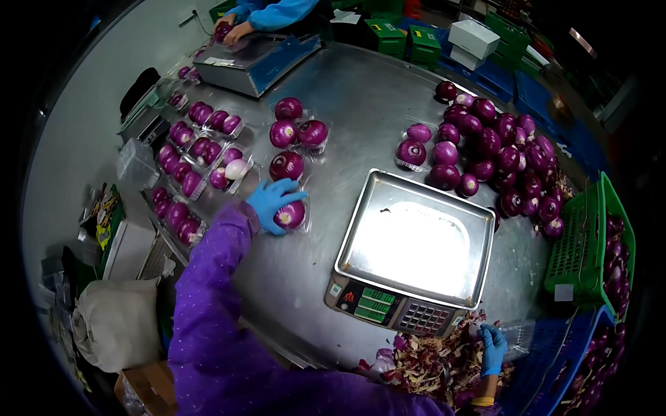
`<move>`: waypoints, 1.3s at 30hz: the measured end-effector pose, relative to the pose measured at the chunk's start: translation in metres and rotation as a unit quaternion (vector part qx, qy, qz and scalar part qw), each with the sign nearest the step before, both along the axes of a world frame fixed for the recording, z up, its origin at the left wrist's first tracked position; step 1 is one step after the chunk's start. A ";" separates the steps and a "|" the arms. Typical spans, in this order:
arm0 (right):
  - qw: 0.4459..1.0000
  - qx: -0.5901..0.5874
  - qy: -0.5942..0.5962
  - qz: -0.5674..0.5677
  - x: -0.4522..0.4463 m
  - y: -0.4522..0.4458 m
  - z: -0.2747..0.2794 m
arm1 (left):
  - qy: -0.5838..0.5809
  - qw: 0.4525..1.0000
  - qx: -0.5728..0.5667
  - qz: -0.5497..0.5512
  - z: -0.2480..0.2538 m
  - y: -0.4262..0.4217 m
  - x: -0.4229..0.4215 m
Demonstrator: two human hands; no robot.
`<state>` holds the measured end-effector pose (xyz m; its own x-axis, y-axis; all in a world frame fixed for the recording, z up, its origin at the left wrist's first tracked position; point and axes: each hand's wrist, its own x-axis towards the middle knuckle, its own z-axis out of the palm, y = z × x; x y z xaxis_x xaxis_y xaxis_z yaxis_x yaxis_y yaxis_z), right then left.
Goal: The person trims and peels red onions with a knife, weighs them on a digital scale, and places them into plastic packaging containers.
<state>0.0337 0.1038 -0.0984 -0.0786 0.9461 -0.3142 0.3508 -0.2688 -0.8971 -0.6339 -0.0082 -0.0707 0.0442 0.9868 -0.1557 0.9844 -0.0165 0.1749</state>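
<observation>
My left hand [273, 204], in a blue glove, curves round a red onion [291, 215] at the near end of a clear plastic tray. Another red onion [286, 166] sits just beyond my fingers. Low on the right, my gloved right hand [493, 349] has its fingers closed at the edge of a clear plastic tray [519, 338]; part of that grip is hidden. Beneath it lies a heap of onion skins [437, 360]. Between my hands stands a digital scale [416, 239] with a bare, shiny pan and lit green displays.
Loose red onions [510, 156] are piled at the right, near a green crate [579, 249] and a blue crate [555, 364]. Filled onion trays [201, 149] line the left side. Across the steel table [354, 97], another person's hands [234, 32] hold an onion by a second scale [253, 66].
</observation>
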 end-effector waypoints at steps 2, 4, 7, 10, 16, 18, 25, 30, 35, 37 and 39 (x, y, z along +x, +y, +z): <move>1.000 -0.006 -0.026 0.008 -0.002 0.003 0.004 | 0.039 0.999 0.024 -0.008 0.002 0.029 -0.020; 0.999 -0.005 -0.039 0.012 -0.001 0.006 0.005 | 0.044 0.998 0.038 0.014 0.007 0.060 -0.034; 0.998 0.022 -0.050 -0.001 0.009 0.010 0.007 | 0.094 0.993 0.026 0.069 0.007 0.100 -0.047; 0.995 0.049 -0.080 -0.027 0.026 0.009 0.002 | 0.129 0.983 0.006 0.130 0.014 0.129 -0.053; 0.978 0.097 -0.173 -0.064 0.068 -0.027 -0.021 | 0.151 0.975 0.067 0.150 -0.005 0.141 -0.014; 0.958 0.159 -0.217 -0.099 0.071 -0.038 -0.021 | 0.099 0.980 0.081 0.155 -0.006 0.137 -0.002; 0.830 0.184 -0.527 0.004 0.092 -0.040 -0.041 | -0.044 0.983 0.130 0.120 0.026 0.132 0.051; 0.829 0.214 -0.517 -0.013 0.099 -0.039 -0.041 | -0.110 0.975 0.180 0.070 0.058 0.114 0.101; 0.832 0.251 -0.491 -0.058 0.085 -0.041 -0.009 | -0.268 0.950 0.154 0.049 0.099 0.090 0.150; 0.852 0.316 -0.414 -0.042 0.069 -0.032 0.012 | -0.375 0.915 0.144 0.016 0.093 0.085 0.163; 0.836 0.421 -0.352 -0.017 0.031 -0.015 0.052 | -0.510 0.856 0.070 0.040 0.094 0.082 0.188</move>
